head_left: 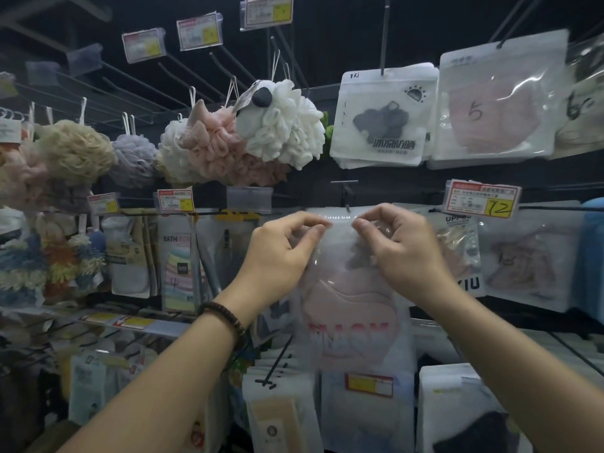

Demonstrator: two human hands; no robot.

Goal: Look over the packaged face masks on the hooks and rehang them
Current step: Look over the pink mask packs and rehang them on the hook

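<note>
- Pinching the top edge of a clear mask package, the left hand and right hand each grasp it between curled thumb and forefinger, either side of its middle.
- A dark beaded bracelet sits on the left wrist.
- The package holds a pink mask with blurred red lettering. Its top edge is right at the tip of a hook; whether it is threaded on cannot be told.
- It hides part of the lower packets hanging behind and below.
- Left of it hangs a striped bath packet; to the right is a pink packet under a price tag marked 12.
- Farther up hang bath puffs, a white packet with a dark mask, and a packet marked 5.
</note>
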